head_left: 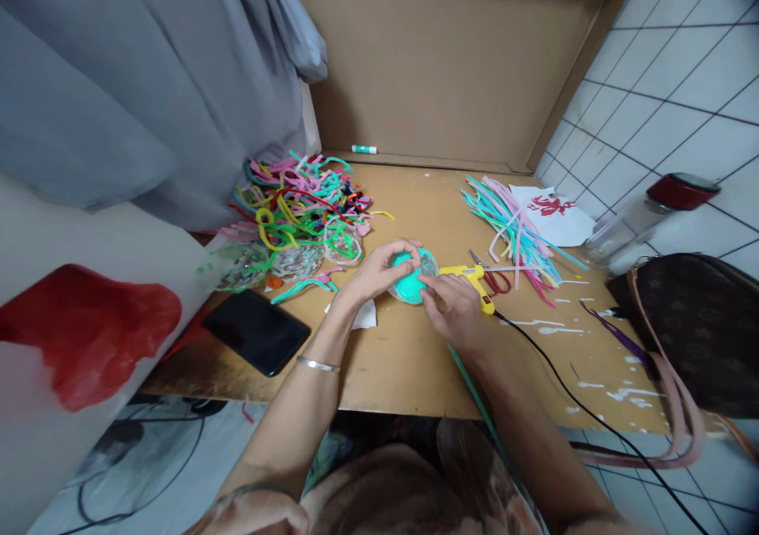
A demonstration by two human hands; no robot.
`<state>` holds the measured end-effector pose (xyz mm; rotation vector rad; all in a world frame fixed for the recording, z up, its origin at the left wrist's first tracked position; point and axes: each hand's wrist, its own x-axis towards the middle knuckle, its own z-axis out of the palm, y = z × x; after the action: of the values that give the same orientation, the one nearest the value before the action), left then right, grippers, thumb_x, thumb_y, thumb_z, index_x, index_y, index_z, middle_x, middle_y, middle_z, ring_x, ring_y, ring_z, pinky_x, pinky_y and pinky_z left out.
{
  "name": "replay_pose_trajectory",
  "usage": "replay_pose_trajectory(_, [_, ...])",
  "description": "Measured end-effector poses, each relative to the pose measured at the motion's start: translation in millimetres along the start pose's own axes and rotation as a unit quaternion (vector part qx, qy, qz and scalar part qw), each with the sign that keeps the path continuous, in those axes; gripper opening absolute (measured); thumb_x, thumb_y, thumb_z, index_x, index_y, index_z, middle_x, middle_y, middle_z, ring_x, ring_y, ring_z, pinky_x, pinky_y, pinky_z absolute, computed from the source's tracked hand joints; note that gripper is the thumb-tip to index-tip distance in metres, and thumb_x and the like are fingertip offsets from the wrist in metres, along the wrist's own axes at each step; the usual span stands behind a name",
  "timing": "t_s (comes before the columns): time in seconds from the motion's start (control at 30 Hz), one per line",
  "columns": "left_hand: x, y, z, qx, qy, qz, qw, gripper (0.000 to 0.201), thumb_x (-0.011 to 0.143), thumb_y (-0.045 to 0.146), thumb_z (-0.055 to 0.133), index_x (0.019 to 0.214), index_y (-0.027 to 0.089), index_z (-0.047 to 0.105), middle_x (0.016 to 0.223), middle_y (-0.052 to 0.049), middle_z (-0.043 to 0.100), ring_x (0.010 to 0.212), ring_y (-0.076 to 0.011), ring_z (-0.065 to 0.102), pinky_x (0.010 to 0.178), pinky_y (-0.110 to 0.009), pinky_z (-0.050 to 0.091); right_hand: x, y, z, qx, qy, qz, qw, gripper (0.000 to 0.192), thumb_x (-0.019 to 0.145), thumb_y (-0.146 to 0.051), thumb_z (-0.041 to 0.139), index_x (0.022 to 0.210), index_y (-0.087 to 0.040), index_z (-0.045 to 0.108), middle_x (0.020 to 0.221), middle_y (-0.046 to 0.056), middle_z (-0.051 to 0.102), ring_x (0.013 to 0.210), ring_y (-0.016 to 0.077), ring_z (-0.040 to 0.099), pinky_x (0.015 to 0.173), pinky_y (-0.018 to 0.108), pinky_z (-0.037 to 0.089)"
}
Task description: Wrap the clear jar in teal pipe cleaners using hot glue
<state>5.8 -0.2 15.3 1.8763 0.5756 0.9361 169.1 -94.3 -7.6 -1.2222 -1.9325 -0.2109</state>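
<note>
Lower centre-right: green strand [468, 373] runs beneath the right forearm. Frame centre: turquoise disc [409, 288], tilted, raised between both hands. Left hand [379, 270] curls over its upper-left rim, thumb on the face. Right hand [455, 304] has thumb and forefinger drawn together at the right edge, apparently pinching the strand; exact contact hidden. Handling (judged): light, strand soft and bendable; best held by the rim. Just beyond, right: yellow glue gun [487, 301].
</note>
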Motion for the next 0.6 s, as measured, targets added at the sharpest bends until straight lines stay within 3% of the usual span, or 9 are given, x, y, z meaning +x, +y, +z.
replay_pose_trajectory(0.23, [-2, -1, -0.9, 0.006, -0.005, -0.023, 1.000, 0.025, 0.089, 0.040, 0.055, 0.092, 0.017, 0.063, 0.123, -0.012, 0.065, 0.126, -0.0265, 0.055, 0.106, -0.040, 0.040, 2, 0, -1, 0.000, -0.004, 0.008, 1.000, 0.021, 0.092, -0.021, 0.050, 0.104, -0.017, 0.068, 0.082, 0.007, 0.072, 0.077, 0.0189, 0.063, 0.074, 0.032, 0.047])
replay_pose_trajectory(0.37, [-6, 3, -3.1, 0.032, -0.009, -0.025, 0.999, 0.021, 0.087, 0.033, 0.053, 0.097, 0.018, 0.064, 0.134, -0.010, 0.060, 0.128, -0.0270, 0.053, 0.109, -0.041, 0.038, 2, 0, 0, 0.008, -0.005, 0.011, 1.000, 0.022, 0.092, -0.022, 0.050, 0.104, -0.017, 0.068, 0.081, 0.006, 0.071, 0.076, 0.0186, 0.063, 0.073, 0.032, 0.046])
replay_pose_trajectory(0.6, [-9, 9, -1.9, 0.110, -0.011, 0.021, 0.994, 0.023, 0.080, 0.026, 0.057, 0.100, 0.017, 0.061, 0.131, -0.012, 0.061, 0.127, -0.0274, 0.054, 0.109, -0.045, 0.039, 4, 0, -1, 0.004, -0.006, 0.016, 1.000, 0.023, 0.092, -0.022, 0.050, 0.104, -0.019, 0.069, 0.081, 0.006, 0.071, 0.075, 0.0186, 0.062, 0.073, 0.032, 0.045])
